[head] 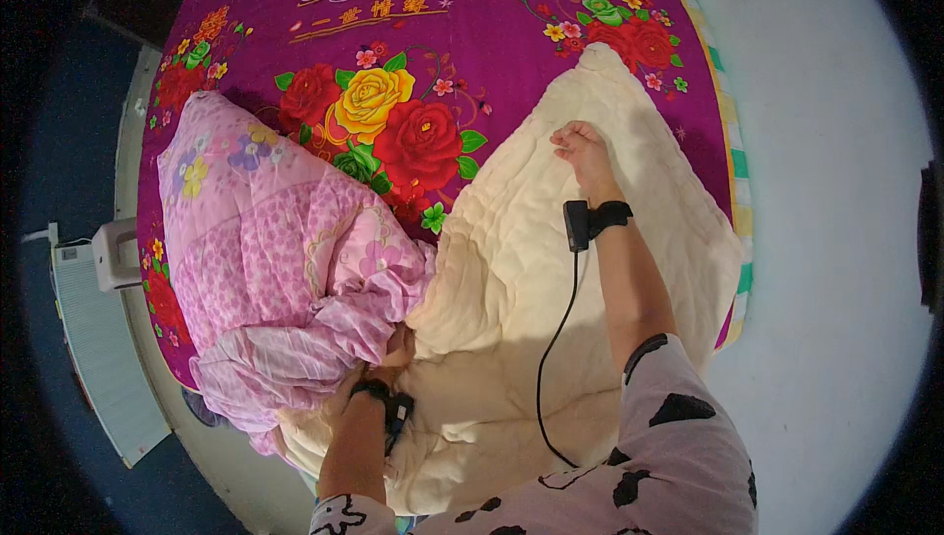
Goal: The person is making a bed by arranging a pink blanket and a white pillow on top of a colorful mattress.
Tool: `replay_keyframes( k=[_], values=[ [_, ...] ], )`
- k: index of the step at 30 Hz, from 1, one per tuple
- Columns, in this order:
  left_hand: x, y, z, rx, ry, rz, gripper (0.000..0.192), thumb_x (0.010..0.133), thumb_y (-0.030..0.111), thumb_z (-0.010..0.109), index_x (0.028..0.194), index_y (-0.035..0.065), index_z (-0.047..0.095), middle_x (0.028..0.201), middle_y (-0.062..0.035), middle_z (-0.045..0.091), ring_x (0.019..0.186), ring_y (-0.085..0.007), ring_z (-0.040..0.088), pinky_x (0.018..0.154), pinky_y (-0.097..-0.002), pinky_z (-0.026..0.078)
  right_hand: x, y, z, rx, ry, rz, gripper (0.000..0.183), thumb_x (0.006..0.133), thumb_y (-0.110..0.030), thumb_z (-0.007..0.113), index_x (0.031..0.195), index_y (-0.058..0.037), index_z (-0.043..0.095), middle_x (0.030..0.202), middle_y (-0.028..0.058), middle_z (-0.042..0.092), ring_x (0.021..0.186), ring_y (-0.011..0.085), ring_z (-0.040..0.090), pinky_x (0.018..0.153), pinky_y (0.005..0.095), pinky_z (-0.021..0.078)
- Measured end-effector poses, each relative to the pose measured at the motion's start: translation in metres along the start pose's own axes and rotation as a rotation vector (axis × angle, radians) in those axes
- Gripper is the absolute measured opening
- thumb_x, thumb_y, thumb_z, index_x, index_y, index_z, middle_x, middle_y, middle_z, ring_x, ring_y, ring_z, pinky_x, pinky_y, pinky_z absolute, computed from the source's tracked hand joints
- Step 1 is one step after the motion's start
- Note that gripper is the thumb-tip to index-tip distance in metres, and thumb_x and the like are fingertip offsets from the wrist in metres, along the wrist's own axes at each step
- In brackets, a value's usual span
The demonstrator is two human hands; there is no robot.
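A cream quilt [531, 262] lies spread over the near part of the bed, with one corner pointing to the far side. My right hand [582, 148] is over that corner, its fingers curled in and nothing visible between them. To the left, a pink floral quilt cover [258, 232] looks padded at its far corner and is bunched into loose folds nearer me. My left hand [399, 347] is at these folds, where the pink cloth meets the cream quilt. Cloth hides its fingers, so its grip cannot be seen. Both wrists wear black straps with small devices.
A purple bedspread [501, 33] printed with roses and writing covers the bed. A pale wall [818, 166] runs along the right side. On the left are a light plastic stool [114, 258] and a ribbed white panel [107, 350]. A black cable [542, 380] trails from my right wrist.
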State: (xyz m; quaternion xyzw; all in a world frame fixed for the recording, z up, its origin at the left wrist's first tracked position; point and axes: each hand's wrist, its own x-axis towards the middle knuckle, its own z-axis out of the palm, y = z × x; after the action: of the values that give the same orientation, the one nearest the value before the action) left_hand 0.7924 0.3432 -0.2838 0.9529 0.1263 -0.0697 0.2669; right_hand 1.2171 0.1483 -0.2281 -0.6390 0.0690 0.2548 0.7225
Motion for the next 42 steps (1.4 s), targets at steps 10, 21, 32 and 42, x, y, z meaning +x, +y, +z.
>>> replay_keyframes(
  k=[10,21,32,42],
  values=[
    [0.010,0.004,-0.002,-0.025,0.010,0.057,0.034,0.079,0.015,0.047,0.108,-0.0022,0.050,0.109,-0.0155,0.050,0.106,-0.0313,0.044,0.090,-0.0476,0.032,-0.125,-0.179,0.055,0.023,-0.226,-0.605,0.005,0.080,-0.007,0.052,0.082,-0.0025,0.049,0.075,0.0089,0.055,0.071,0.0149,0.054,0.068,0.0279,0.0452],
    [0.011,0.053,-0.070,0.175,-0.187,0.303,0.035,0.083,0.025,0.042,0.096,-0.0051,0.053,0.087,-0.0186,0.058,0.085,-0.0318,0.055,0.074,-0.0419,0.040,-0.363,-0.252,0.116,-0.468,-0.403,-0.324,0.015,0.081,-0.018,0.055,0.086,-0.0036,0.052,0.077,0.0066,0.059,0.072,0.0127,0.057,0.065,0.0237,0.0448],
    [-0.084,0.189,-0.283,-2.272,-0.478,-0.107,0.024,0.093,0.021,0.032,0.095,0.0036,0.048,0.084,-0.0057,0.053,0.068,-0.0108,0.052,0.057,-0.0200,0.044,-0.473,-0.199,0.197,-0.264,-0.784,0.034,0.011,0.085,-0.014,0.051,0.089,-0.0043,0.050,0.081,0.0085,0.060,0.072,0.0138,0.059,0.062,0.0228,0.0480],
    [-0.199,0.173,-0.295,-2.175,-0.218,0.100,0.030,0.090,0.025,0.041,0.106,0.0000,0.048,0.093,-0.0084,0.057,0.082,-0.0169,0.057,0.076,-0.0270,0.049,-0.505,-0.153,0.228,-0.563,-0.765,-0.206,0.009,0.079,-0.015,0.057,0.083,-0.0076,0.054,0.069,-0.0015,0.055,0.056,0.0039,0.047,0.047,0.0170,0.0366]
  ],
)
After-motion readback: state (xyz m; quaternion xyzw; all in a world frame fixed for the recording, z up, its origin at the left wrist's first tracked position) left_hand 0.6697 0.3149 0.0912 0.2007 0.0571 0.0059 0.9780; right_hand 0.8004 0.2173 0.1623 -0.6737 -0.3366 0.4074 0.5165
